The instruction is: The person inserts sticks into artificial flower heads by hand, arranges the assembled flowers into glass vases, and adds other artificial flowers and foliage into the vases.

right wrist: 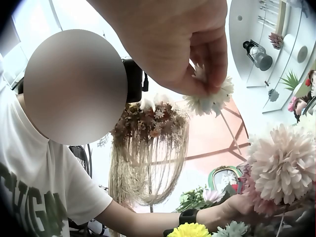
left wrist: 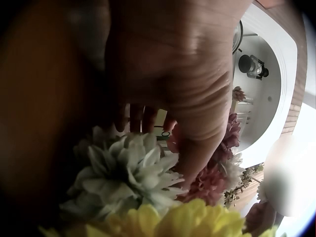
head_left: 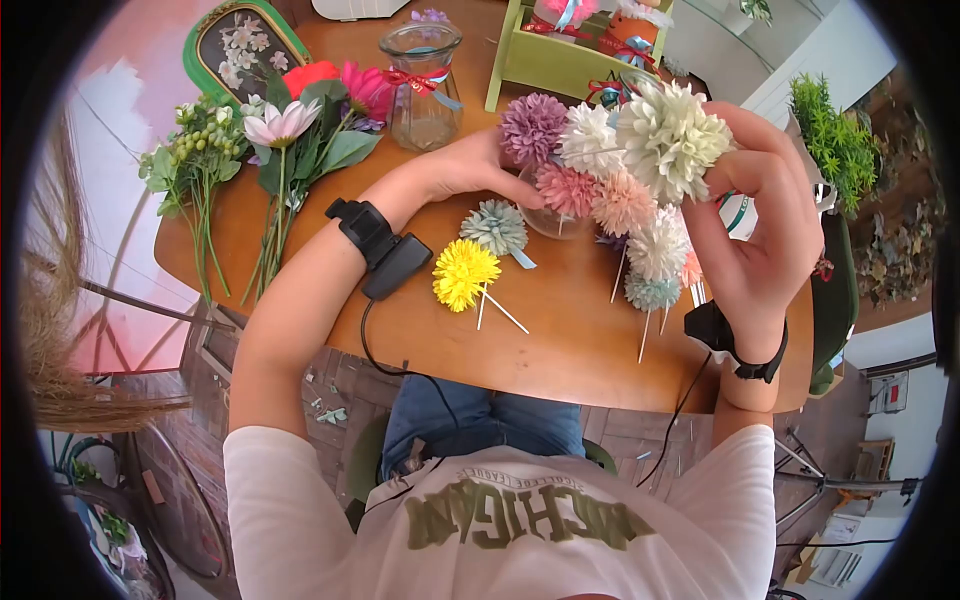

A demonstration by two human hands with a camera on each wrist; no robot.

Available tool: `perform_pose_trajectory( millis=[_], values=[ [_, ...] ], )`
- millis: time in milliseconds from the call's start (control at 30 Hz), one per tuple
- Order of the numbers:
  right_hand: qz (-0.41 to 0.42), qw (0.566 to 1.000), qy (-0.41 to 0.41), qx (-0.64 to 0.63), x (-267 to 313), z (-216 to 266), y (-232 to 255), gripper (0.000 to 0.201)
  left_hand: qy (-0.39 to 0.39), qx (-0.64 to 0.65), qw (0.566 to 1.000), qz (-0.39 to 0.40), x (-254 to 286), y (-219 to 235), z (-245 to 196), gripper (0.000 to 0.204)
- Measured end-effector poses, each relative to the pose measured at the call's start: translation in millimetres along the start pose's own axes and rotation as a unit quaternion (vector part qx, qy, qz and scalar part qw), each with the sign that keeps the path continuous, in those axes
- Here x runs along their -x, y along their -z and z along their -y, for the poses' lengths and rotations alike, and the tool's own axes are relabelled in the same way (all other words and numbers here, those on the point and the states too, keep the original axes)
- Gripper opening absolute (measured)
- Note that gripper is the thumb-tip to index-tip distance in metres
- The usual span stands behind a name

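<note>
In the head view my left hand (head_left: 468, 170) grips a small round glass vase (head_left: 555, 224), thumb at its near side, other fingers hidden behind flowers. Purple (head_left: 532, 128), white (head_left: 590, 140), pink (head_left: 566, 188) and peach (head_left: 622, 204) pompom flowers cluster above the vase. My right hand (head_left: 768, 215) pinches a pale cream-green flower (head_left: 672, 140), held high at the right of the cluster. The right wrist view shows the right hand's (right wrist: 182, 49) fingertips at the underside of this flower (right wrist: 212, 101). In the left wrist view the left hand (left wrist: 173, 69) is above blue-grey (left wrist: 126, 177) and yellow (left wrist: 182, 219) flowers.
Yellow (head_left: 465, 274) and blue-grey (head_left: 494, 228) flowers lie near the table's middle. White (head_left: 658, 245) and pale blue (head_left: 651, 291) ones lie right. Back left are a ribboned glass vase (head_left: 420, 100), longer-stemmed flowers (head_left: 283, 125) and a green frame (head_left: 205, 60); behind stands a green box (head_left: 560, 65).
</note>
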State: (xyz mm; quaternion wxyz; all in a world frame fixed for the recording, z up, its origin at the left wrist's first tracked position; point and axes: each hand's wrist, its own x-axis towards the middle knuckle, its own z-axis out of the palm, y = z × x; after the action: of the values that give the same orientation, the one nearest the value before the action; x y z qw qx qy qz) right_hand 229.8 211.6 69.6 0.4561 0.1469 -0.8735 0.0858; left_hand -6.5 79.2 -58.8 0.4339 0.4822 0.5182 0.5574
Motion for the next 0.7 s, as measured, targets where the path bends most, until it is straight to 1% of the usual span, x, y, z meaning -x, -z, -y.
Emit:
perform_pose_trajectory(
  millis=[33,100,133,200,267,333,367,467,500,533,567,600,633,700],
  values=[
    [0.0,1.0,0.002,0.0,-0.5,0.5,-1.4,0.022,-0.002,0.0,1.0,-0.001,-0.3,2.3,2.5,0.089],
    [0.018,0.999,0.032,0.016,-1.4,2.2,-4.9,0.023,-0.123,0.118,0.985,0.015,-2.1,7.1,8.5,0.082],
    [0.018,0.999,0.033,0.016,-1.4,1.7,-8.4,0.023,-0.124,0.118,0.985,0.015,-2.2,7.5,3.0,0.082],
    [0.032,0.997,0.065,-0.01,-0.2,-0.7,-17.6,0.024,-0.117,0.249,0.959,0.07,-1.3,9.3,-7.8,0.072],
    [0.041,0.997,0.07,0.001,2.6,-1.4,-23.9,0.025,-0.133,0.244,0.959,0.055,-3.3,5.7,-9.3,0.074],
    [0.057,0.991,0.092,0.08,5.4,-3.3,-27.6,0.024,-0.126,0.247,0.958,0.072,-4.2,4.9,-10.3,0.06],
    [0.051,0.988,0.107,0.098,6.4,-5.4,-29.0,0.024,-0.129,0.248,0.958,0.068,-3.6,4.2,-10.4,0.06],
    [0.064,0.984,0.12,0.113,7.0,-2.2,-25.8,0.023,-0.101,0.197,0.974,0.054,-1.2,0.6,-9.0,0.054],
    [0.066,0.984,0.123,0.112,6.6,-0.5,-25.9,0.023,-0.113,0.175,0.976,0.057,-2.4,0.5,-8.0,0.053],
    [0.087,0.979,0.142,0.118,6.3,1.3,-26.1,0.023,-0.116,0.177,0.976,0.055,-1.4,-0.6,-9.6,0.053],
    [0.107,0.973,0.161,0.123,6.2,3.1,-26.1,0.023,-0.109,0.149,0.982,0.047,-0.1,-1.5,-11.4,0.054],
    [0.109,0.973,0.162,0.123,6.2,5.3,-26.6,0.023,-0.102,0.12,0.987,0.04,0.6,-2.9,-13.2,0.056],
    [0.125,0.97,0.166,0.129,6.3,7.6,-27.5,0.023,-0.103,0.121,0.987,0.039,-0.6,-2.8,-11.5,0.056],
    [0.14,0.965,0.172,0.142,7.0,9.7,-27.4,0.024,-0.102,0.093,0.99,0.026,-2.8,-1.3,-8.2,0.052]
  ],
)
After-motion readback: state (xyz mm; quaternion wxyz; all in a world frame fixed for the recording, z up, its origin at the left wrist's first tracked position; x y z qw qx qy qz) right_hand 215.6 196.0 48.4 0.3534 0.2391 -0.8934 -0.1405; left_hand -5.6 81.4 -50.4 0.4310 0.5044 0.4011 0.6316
